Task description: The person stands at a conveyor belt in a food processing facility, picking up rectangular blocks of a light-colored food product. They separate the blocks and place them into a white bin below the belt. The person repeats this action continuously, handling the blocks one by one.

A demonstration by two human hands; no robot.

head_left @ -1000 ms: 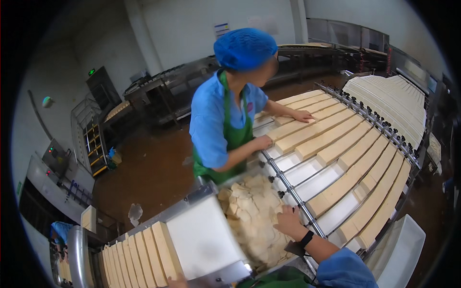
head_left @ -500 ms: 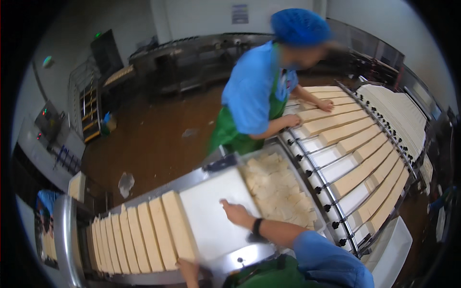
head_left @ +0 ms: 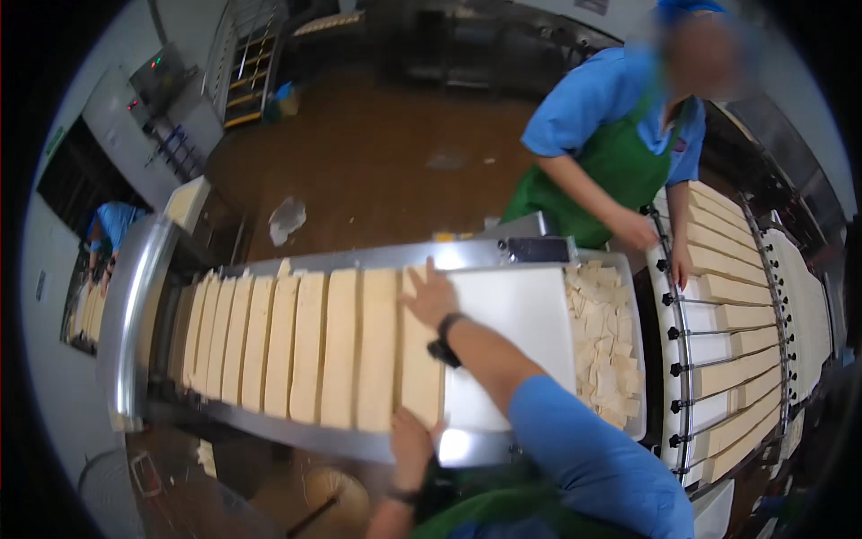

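Observation:
A row of long, pale cream slabs [head_left: 308, 346], like dough or bean curd, lies crosswise on a conveyor. My right hand [head_left: 433, 298] is at the far end of the rightmost slab [head_left: 420, 359], its thumb and fingers on either side. My left hand [head_left: 413, 442] grips the same slab's near end; part of that hand is hidden below the conveyor edge. Right of this slab lies a bare white board [head_left: 512, 337]. A dark band circles each of my wrists.
Beyond the board stands a bin [head_left: 639, 359] of pale scraps. A co-worker [head_left: 620, 135] in blue and green leans over a second conveyor [head_left: 680, 359] with slabs between metal rods. A curved metal hood [head_left: 144, 314] covers the left end. Another person [head_left: 115, 229] is at far left.
My right hand has moved left from over the white board onto the slab's far end. My left hand has hold of its near end. The view has turned, and the co-worker's arms have shifted.

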